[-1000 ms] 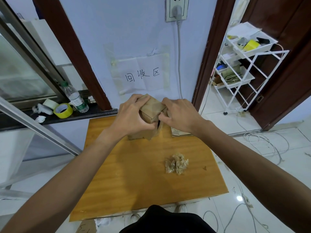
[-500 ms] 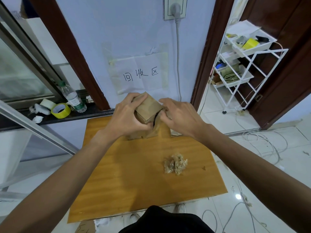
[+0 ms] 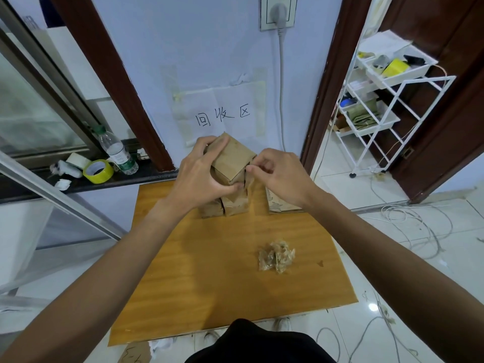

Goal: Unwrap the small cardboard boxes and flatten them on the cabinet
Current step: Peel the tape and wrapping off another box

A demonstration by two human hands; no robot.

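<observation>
My left hand point(image 3: 200, 176) grips a small brown cardboard box point(image 3: 231, 158), held tilted above the far edge of the wooden cabinet top point(image 3: 209, 271). My right hand point(image 3: 280, 176) pinches at the box's right edge with thumb and forefinger. Below the held box, two more small boxes point(image 3: 225, 206) stand on the cabinet, partly hidden by my hands. A flattened cardboard piece point(image 3: 281, 205) lies to their right, half under my right wrist. A crumpled wad of clear tape point(image 3: 276, 256) lies on the cabinet nearer me.
A window ledge point(image 3: 78, 184) at the left carries a yellow tape roll point(image 3: 98, 171), a plastic bottle point(image 3: 117, 150) and scraps. A white wire rack point(image 3: 387, 106) stands in the doorway at right. Cables point(image 3: 413, 226) trail over the tiled floor. The wall is close behind the boxes.
Both hands have lifted the box slightly and turned it. My right hand has shifted from gripping the box's side to pinching at its right edge.
</observation>
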